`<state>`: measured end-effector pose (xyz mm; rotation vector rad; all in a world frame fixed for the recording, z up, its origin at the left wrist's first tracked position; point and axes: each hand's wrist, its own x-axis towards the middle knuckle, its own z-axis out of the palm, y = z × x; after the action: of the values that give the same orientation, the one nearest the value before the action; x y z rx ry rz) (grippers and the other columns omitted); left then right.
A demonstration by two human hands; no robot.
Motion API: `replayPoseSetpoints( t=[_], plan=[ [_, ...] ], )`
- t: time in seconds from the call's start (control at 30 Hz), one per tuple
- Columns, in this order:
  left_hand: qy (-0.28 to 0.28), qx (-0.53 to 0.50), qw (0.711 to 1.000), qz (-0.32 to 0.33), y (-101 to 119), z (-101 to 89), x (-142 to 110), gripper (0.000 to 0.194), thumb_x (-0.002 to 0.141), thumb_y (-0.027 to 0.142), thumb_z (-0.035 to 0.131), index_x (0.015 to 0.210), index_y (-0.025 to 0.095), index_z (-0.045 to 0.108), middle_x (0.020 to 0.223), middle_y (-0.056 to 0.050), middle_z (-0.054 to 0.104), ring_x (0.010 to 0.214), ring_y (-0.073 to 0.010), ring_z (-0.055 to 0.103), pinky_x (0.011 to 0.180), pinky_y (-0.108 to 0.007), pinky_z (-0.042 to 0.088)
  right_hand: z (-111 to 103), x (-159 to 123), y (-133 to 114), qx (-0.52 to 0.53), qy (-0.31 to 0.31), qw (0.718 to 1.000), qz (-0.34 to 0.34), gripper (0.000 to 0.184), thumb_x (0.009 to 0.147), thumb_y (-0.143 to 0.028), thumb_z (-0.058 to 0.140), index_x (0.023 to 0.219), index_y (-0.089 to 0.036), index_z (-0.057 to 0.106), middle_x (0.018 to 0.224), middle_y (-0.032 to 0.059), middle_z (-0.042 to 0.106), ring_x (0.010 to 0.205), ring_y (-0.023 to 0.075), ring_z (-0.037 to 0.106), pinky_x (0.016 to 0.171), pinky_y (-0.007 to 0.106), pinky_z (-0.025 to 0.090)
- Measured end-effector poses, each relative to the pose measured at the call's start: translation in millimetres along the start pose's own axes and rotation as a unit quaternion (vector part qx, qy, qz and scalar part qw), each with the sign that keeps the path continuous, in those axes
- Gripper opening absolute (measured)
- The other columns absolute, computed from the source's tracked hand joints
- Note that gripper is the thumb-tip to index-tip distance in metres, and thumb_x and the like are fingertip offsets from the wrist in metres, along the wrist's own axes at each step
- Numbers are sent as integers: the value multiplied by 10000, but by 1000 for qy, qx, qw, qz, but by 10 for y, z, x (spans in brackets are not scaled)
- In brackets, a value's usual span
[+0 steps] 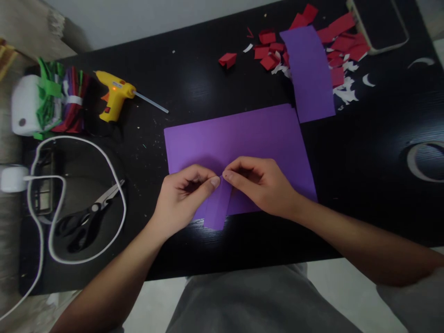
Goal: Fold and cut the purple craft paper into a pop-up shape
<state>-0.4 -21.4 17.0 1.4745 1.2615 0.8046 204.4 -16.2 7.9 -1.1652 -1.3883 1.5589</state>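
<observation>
A narrow purple paper strip [218, 212] is pinched at its far end between both hands, its other end pointing toward me. My left hand [185, 192] is closed on the strip's left corner, thumb against forefinger. On the right corner, my right hand [262, 182] pinches in the same way, fingertips almost touching the left ones. Beneath them lies a purple paper sheet [236, 132], seemingly a stack, flat on the black table. A wider purple paper piece [312, 74] rests beyond its far right corner.
A yellow glue gun [116, 95] with a glue stick lies at the back left. Black-handled scissors [93, 210] sit inside a loop of white cable [104, 155]. Red paper scraps [268, 48] and a phone [379, 23] are at the back right; a white ring [414, 162] lies farther right.
</observation>
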Motion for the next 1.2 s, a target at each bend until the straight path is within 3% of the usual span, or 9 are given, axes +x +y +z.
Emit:
replayPoseSetpoints(
  t=[0.33, 0.87, 1.03, 1.2],
  plan=[
    [-4, 12, 999, 30, -14, 13, -9, 79, 907, 236, 762, 848, 184, 748, 706, 22, 709, 618, -83, 617, 588, -173, 498, 4, -5, 26, -4, -1, 1000, -4, 154, 926, -320, 741, 857, -183, 744, 774, -4, 709, 716, 133, 635, 656, 258, 518],
    [-22, -14, 1000, 6, 14, 16, -6, 148, 918, 277, 735, 822, 166, 739, 681, 4, 662, 598, -102, 568, 557, -207, 469, 5, 13, 45, 23, -2, 1000, 6, 142, 874, -305, 781, 829, -185, 719, 762, -5, 680, 704, 134, 603, 652, 262, 509],
    [-16, -1, 1000, 6, 5, 26, -13, 202, 974, 322, 687, 853, 170, 741, 652, 18, 632, 556, -86, 517, 525, -200, 433, -10, 27, 52, 1, 32, 999, -6, 125, 882, -294, 752, 823, -189, 719, 749, -3, 684, 699, 139, 611, 638, 265, 507],
    [-9, -24, 1000, -2, -9, 44, -7, 151, 890, 307, 785, 826, 176, 745, 700, -2, 699, 604, -108, 591, 556, -209, 488, -17, 34, 59, -2, 53, 999, -12, 103, 885, -279, 736, 824, -196, 724, 762, 0, 704, 713, 144, 637, 660, 273, 522]
  ],
)
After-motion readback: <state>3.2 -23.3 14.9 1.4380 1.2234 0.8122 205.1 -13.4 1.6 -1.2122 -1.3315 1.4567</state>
